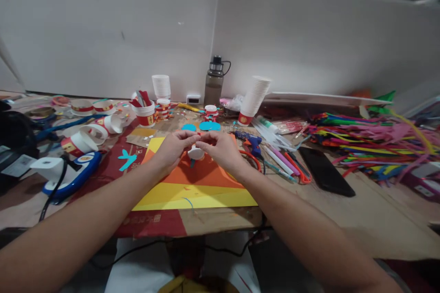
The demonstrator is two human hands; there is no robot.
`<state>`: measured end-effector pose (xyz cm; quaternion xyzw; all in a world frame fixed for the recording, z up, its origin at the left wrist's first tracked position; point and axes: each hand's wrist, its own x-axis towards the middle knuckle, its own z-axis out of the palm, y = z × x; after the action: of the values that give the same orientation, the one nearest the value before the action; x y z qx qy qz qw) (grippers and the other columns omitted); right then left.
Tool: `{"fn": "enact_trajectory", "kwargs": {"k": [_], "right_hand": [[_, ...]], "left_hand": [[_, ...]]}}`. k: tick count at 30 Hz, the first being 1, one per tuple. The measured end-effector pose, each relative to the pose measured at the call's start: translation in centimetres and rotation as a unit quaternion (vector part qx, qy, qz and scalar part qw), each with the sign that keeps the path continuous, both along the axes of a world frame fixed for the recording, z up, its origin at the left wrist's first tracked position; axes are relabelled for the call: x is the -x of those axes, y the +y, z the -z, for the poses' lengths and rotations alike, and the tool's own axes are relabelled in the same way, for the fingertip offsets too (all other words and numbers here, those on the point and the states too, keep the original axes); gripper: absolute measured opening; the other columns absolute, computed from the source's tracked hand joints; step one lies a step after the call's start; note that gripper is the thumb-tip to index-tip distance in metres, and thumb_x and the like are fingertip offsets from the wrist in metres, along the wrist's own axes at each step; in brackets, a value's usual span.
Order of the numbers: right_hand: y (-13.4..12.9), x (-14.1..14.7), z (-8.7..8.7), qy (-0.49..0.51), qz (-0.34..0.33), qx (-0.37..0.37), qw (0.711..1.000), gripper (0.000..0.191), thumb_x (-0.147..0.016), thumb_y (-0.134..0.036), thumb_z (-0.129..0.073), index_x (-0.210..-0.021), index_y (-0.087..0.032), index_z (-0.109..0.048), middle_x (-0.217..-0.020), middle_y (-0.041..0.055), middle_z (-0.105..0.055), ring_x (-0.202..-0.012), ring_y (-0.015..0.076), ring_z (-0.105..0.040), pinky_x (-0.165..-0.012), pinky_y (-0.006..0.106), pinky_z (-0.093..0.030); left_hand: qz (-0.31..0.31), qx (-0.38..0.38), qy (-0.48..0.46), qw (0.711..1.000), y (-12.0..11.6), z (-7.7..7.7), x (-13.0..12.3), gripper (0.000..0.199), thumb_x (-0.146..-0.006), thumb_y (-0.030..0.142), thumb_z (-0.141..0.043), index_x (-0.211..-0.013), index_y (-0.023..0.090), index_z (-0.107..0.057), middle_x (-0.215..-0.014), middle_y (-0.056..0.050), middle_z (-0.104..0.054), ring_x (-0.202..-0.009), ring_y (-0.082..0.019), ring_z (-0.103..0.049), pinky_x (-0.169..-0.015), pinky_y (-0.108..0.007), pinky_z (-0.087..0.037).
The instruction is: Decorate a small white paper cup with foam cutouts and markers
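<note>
Both hands meet over an orange sheet (pixel 206 174) that lies on a yellow sheet (pixel 220 197). My left hand (pixel 175 149) and my right hand (pixel 223 149) have their fingertips pinched around a small white paper cup piece (pixel 195 153) with a bit of red at its top. A small teal strip shows just under it. Beyond the fingers lie blue paper ovals (pixel 209 126), and a blue cut-out (pixel 127 160) rests left of the sheets.
Behind stand a water bottle (pixel 213 84), stacked white cups (pixel 256 96) and a cup of tools (pixel 144 114). Right are a glue gun (pixel 253 144), markers (pixel 280 160), a black phone (pixel 326 171) and colourful pipe cleaners (pixel 371 142). Left are cut cups (pixel 80 143) and a blue-white device (pixel 74 176).
</note>
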<state>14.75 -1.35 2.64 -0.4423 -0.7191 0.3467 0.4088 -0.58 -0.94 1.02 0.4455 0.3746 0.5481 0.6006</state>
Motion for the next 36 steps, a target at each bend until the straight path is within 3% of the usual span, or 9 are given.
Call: {"fn": "enact_trajectory", "kwargs": {"k": [6, 9, 12, 15, 18, 21, 25, 31, 36], "right_hand": [[-0.4, -0.8, -0.5, -0.008, 0.007, 0.051, 0.999, 0.015, -0.077, -0.028, -0.063, -0.071, -0.014, -0.067, -0.07, 0.0007, -0.066, -0.063, 0.0112, -0.055, -0.062, 0.024, -0.042], [-0.3, -1.9, -0.9, -0.052, -0.002, 0.1, 0.994, 0.016, -0.076, -0.029, -0.064, -0.07, -0.015, -0.066, -0.066, -0.001, -0.063, -0.059, 0.0099, -0.052, -0.056, 0.022, -0.038], [-0.3, -3.3, -0.9, -0.146, -0.035, 0.124, 0.981, 0.017, -0.076, -0.033, -0.064, -0.072, -0.017, -0.068, -0.065, -0.0012, -0.064, -0.058, 0.0106, -0.053, -0.053, 0.022, -0.036], [-0.4, -4.2, -0.8, -0.258, -0.065, 0.134, 0.955, 0.012, -0.075, -0.029, -0.064, -0.072, -0.02, -0.071, -0.062, -0.0018, -0.065, -0.053, 0.0114, -0.053, -0.05, 0.023, -0.033], [-0.8, -4.2, -0.8, -0.328, -0.09, 0.1, 0.935, 0.009, -0.071, -0.018, -0.064, -0.064, -0.022, -0.069, -0.059, -0.0022, -0.065, -0.051, 0.0114, -0.052, -0.049, 0.024, -0.03], [-1.2, -3.9, -0.9, -0.347, -0.099, 0.08, 0.929, 0.011, -0.071, -0.016, -0.065, -0.062, -0.021, -0.069, -0.059, -0.0016, -0.065, -0.052, 0.0115, -0.053, -0.049, 0.024, -0.029], [-1.2, -3.8, -1.1, -0.333, -0.065, 0.079, 0.937, 0.009, -0.072, -0.03, -0.072, -0.071, -0.021, -0.07, -0.066, -0.001, -0.067, -0.055, 0.0114, -0.054, -0.049, 0.024, -0.03], [-0.7, -3.5, -0.6, -0.173, 0.019, 0.063, 0.983, 0.033, -0.087, -0.046, -0.055, -0.086, -0.017, -0.069, -0.076, 0.0019, -0.067, -0.066, 0.0118, -0.056, -0.058, 0.023, -0.036], [-0.5, -2.6, 0.0, -0.095, -0.001, 0.076, 0.993, 0.046, -0.086, -0.058, -0.051, -0.092, -0.016, -0.067, -0.078, 0.002, -0.063, -0.067, 0.0117, -0.053, -0.058, 0.022, -0.037]], "left_hand": [[0.03, 0.006, 0.052, 0.998, -0.2, -0.6, 0.3, 0.027, -0.064, 0.037, -0.08, -0.075, 0.015, -0.069, -0.066, 0.001, -0.06, -0.057, -0.008, -0.047, -0.056, -0.023, -0.036], [-0.014, -0.055, 0.154, 0.986, 0.0, -1.4, 1.0, 0.03, -0.072, 0.039, -0.074, -0.091, 0.017, -0.07, -0.076, -0.001, -0.065, -0.064, -0.011, -0.051, -0.06, -0.024, -0.038], [-0.063, -0.095, 0.273, 0.955, 0.5, -1.4, 1.9, 0.028, -0.073, 0.039, -0.071, -0.089, 0.017, -0.068, -0.08, -0.004, -0.066, -0.07, -0.015, -0.056, -0.064, -0.026, -0.04], [-0.094, -0.08, 0.39, 0.912, 1.0, -0.4, 2.3, 0.024, -0.069, 0.037, -0.073, -0.081, 0.018, -0.066, -0.074, -0.004, -0.064, -0.067, -0.017, -0.055, -0.062, -0.028, -0.037], [-0.038, -0.056, 0.459, 0.886, 1.0, 0.8, 2.3, 0.022, -0.068, 0.039, -0.074, -0.067, 0.02, -0.062, -0.065, -0.003, -0.062, -0.059, -0.017, -0.052, -0.056, -0.027, -0.031], [-0.022, -0.07, 0.504, 0.861, 0.9, 1.3, 2.3, 0.021, -0.07, 0.037, -0.071, -0.062, 0.021, -0.059, -0.063, -0.004, -0.062, -0.056, -0.017, -0.05, -0.054, -0.027, -0.027], [-0.041, -0.086, 0.543, 0.834, 1.1, 1.2, 2.4, 0.015, -0.074, 0.032, -0.063, -0.064, 0.021, -0.062, -0.065, -0.005, -0.066, -0.059, -0.02, -0.054, -0.056, -0.028, -0.029], [-0.089, -0.142, 0.504, 0.847, 1.2, 0.2, 2.4, 0.01, -0.071, 0.023, -0.064, -0.061, 0.021, -0.065, -0.064, -0.004, -0.065, -0.059, -0.019, -0.053, -0.059, -0.028, -0.031], [-0.146, -0.237, 0.516, 0.81, -0.1, -0.9, 1.6, 0.017, -0.083, 0.032, -0.058, -0.078, 0.02, -0.069, -0.078, -0.006, -0.068, -0.073, -0.02, -0.057, -0.069, -0.029, -0.036]]}}
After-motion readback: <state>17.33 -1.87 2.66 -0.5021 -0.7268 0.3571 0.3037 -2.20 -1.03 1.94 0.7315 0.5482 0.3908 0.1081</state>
